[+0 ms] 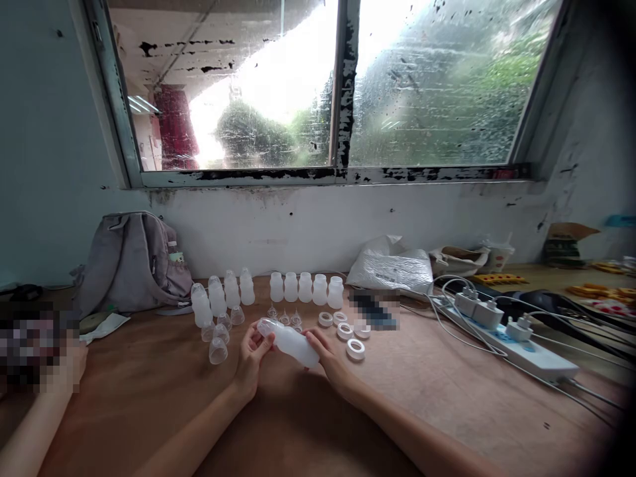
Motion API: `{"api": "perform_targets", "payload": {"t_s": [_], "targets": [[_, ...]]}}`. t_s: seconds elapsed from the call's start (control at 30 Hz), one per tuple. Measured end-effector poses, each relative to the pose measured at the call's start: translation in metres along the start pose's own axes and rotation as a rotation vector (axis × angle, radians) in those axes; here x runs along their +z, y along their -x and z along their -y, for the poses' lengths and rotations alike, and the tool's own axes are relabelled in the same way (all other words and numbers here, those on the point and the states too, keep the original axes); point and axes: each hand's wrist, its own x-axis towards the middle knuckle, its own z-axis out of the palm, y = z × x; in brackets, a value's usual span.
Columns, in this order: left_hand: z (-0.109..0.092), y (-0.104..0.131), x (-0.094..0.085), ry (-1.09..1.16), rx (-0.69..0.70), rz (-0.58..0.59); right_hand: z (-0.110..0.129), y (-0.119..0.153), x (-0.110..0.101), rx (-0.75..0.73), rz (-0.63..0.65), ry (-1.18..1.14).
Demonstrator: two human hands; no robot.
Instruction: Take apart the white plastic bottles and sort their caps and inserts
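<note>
A translucent white bottle with a clear cap [293, 343] lies tilted between my two hands, above the brown table. My left hand [252, 358] is closed round its capped end at the left. Fingers of my right hand [325, 354] grip the base end. Behind it stand several open bottles [305, 287] in a row, and several capped bottles [216, 296] stand to the left. Clear caps [218, 346] are grouped left of my left hand. Small clear nipples [285, 318] sit just beyond the held bottle. White rings [355, 350] lie right of my right hand.
A grey backpack [132, 262] rests at the back left. Another person's arm [54, 411] reaches in at the far left. A silvery plastic bag [392, 268] lies by the wall. A power strip [527, 351] with chargers and white cables crosses the right side.
</note>
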Motion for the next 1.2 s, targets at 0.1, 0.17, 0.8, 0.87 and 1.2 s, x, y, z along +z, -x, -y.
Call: {"api": "perform_targets", "payload": {"t_s": [0.1,0.17,0.8,0.87,1.2], "targets": [[-0.005,-0.009,-0.006,-0.163,0.102,0.033,-0.004,0.000,0.000,-0.071,0.060,0.174],[-0.011,-0.013,-0.008,-0.290,0.162,0.092,-0.005,-0.001,-0.001,-0.140,0.092,0.267],[-0.051,-0.037,0.012,-0.945,0.375,0.285,-0.025,-0.002,0.003,-0.265,0.065,0.718],[-0.063,-0.056,0.011,-0.996,0.387,0.298,-0.028,-0.002,0.003,-0.304,0.054,0.714],[-0.089,-0.205,0.000,-1.526,0.188,0.253,-0.033,-0.001,0.004,-0.426,0.020,0.769]]}}
